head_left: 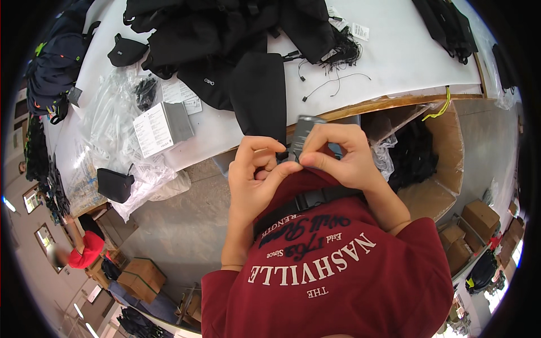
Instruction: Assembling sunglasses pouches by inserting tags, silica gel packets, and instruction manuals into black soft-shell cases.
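Both my hands meet just off the table's front edge, fingertips almost touching. My left hand [253,172] is closed, its thumb and forefinger curled toward a small black piece [285,155], too small to name. My right hand [341,155] pinches thumb to forefinger beside it, with a dark grey printed tag [304,128] standing up between its fingers. What the two fingertips pinch is mostly hidden. Right behind my left hand, a flat black fabric bag [258,90] lies on the table and hangs over its edge.
More black bags [208,39] are heaped on the white table [372,62]. Black tag strings [344,50] lie to their right. A stack of grey and white cards [163,128], clear plastic bags [107,107] and a black pouch [114,185] are at left. Below the table, an open carton [445,152] holds black goods.
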Demonstrator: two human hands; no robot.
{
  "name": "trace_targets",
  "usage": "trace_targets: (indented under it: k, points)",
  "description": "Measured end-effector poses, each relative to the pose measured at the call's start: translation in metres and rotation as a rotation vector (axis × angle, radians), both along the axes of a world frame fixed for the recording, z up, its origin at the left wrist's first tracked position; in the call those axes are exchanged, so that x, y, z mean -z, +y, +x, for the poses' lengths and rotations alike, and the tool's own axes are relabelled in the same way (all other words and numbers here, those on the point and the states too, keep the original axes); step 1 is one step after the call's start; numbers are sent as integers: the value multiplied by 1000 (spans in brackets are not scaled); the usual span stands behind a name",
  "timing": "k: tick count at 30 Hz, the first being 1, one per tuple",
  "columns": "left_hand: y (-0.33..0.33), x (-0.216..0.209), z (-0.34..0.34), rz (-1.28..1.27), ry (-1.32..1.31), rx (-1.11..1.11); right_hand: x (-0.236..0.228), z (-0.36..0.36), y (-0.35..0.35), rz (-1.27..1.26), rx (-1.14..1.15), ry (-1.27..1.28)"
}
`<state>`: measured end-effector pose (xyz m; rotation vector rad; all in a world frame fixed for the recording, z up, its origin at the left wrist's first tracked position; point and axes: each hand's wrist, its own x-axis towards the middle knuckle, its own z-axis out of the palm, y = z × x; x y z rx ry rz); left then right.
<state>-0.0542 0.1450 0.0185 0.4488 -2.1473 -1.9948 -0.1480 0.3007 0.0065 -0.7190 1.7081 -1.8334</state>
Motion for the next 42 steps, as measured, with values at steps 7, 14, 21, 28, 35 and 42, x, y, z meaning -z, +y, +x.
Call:
trace_targets:
  k: [7, 14, 21, 28, 35, 42]
  points:
    - [1, -7, 3, -69, -29, 183, 13, -11, 8, 2, -140, -199]
    - [14, -14, -5, -31, 56, 485, 83, -30, -8, 231, -109, -439]
    - [7, -3, -7, -53, 149, 334, 68, -34, -3, 219, -48, -234]
    - [-15, 7, -21, -981, 325, 222, -24, -39, 12, 359, -225, 220]
    - [-20, 12, -15, -962, 444, 288, -34, -29, 17, 364, -147, 283]
    - [-19, 12, -14, -866, 420, 342, -34, -27, 17, 374, -208, 291]
